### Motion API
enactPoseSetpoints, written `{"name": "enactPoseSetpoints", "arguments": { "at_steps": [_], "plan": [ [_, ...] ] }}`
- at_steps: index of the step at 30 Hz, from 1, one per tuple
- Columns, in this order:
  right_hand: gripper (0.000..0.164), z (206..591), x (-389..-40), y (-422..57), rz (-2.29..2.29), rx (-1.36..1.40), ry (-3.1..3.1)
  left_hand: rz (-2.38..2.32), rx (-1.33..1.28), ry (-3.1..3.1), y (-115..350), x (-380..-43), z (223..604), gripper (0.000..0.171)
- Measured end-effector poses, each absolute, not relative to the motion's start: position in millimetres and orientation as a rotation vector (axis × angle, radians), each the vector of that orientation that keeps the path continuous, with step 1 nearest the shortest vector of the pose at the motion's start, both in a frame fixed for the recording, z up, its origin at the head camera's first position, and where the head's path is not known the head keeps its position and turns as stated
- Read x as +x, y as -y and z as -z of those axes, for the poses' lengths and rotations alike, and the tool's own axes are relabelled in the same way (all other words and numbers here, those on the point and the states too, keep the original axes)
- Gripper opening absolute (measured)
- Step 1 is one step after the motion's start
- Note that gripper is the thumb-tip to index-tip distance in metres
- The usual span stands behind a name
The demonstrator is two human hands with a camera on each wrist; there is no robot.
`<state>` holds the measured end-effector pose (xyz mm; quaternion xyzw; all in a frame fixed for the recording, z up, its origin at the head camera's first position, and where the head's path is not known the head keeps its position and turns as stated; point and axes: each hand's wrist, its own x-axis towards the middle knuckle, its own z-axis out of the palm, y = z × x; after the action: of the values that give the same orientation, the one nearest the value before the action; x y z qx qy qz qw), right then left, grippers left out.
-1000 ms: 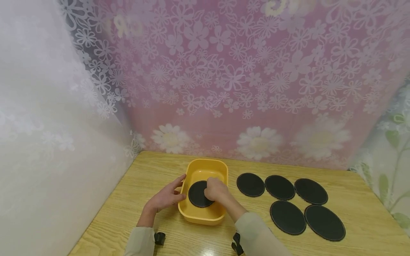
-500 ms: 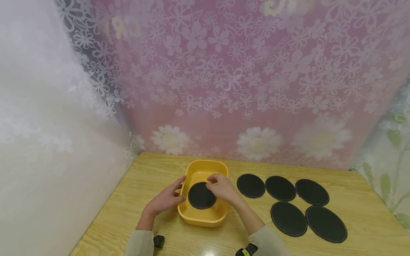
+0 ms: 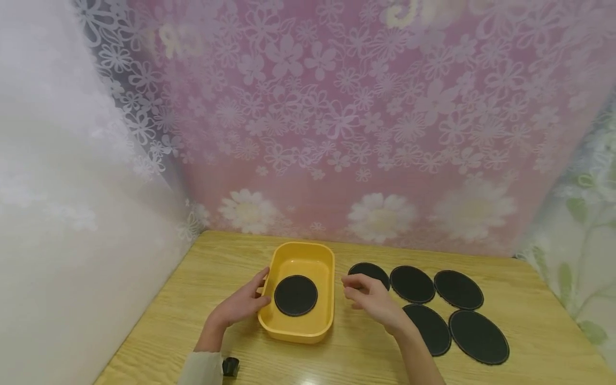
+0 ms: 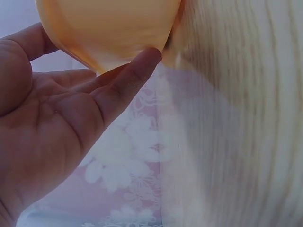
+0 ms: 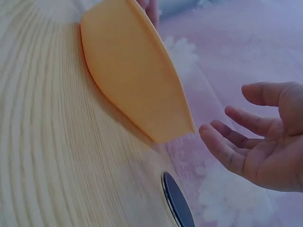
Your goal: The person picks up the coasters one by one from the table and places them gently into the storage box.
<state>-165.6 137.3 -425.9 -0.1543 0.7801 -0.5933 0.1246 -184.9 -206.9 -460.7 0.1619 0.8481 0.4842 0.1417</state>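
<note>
A yellow plastic tub (image 3: 314,331) sits on the wooden table, with one round black coaster (image 3: 295,295) lying flat on its floor. At the tub's left side, my left hand (image 3: 240,306) grips the wall, its thumb at the rim and its fingers spread along the outside (image 4: 61,113). My right hand (image 3: 375,303) hangs in the air between the tub and the other coasters, fingers loosely bent and holding nothing. Behind it, partly hidden, is the nearest of those coasters (image 3: 370,269). The right wrist view shows the right hand (image 5: 265,137) beyond the tub's side wall (image 5: 132,75).
Several more round black coasters (image 3: 459,289) lie in two rows on the right of the table (image 3: 366,353). A flowered pink curtain (image 3: 308,176) hangs along the back edge, and a pale sheet (image 3: 96,240) on the left. A small black object (image 3: 231,367) is beside the left sleeve.
My right hand has let go of the coaster inside the tub and moved out to the right, over the table. The left hand has stayed on the tub's side.
</note>
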Motion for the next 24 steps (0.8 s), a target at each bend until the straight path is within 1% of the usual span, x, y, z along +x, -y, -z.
{"name": "enactPoseSetpoints", "arguments": {
  "at_steps": [4, 10, 19, 24],
  "plan": [
    [0.046, 426.8, -163.5, -158.0, 1.654, -0.412, -2.362, -1.423, 0.46, -2.428, 207.9, -181.3, 460.2, 0.074],
    [0.046, 429.5, -158.5, -183.9, 1.637, -0.27, -2.423, -1.422, 0.436, -2.428, 206.9, -179.2, 460.2, 0.071],
    [0.049, 437.9, -153.8, -196.0, 1.609, -0.221, -2.463, -1.443, 0.441, -2.428, 211.3, -177.0, 457.4, 0.068],
    [0.052, 442.9, -149.6, -211.6, 1.574, -0.174, -2.468, -1.465, 0.437, -2.384, 211.6, -175.4, 459.3, 0.069]
  ]
}}
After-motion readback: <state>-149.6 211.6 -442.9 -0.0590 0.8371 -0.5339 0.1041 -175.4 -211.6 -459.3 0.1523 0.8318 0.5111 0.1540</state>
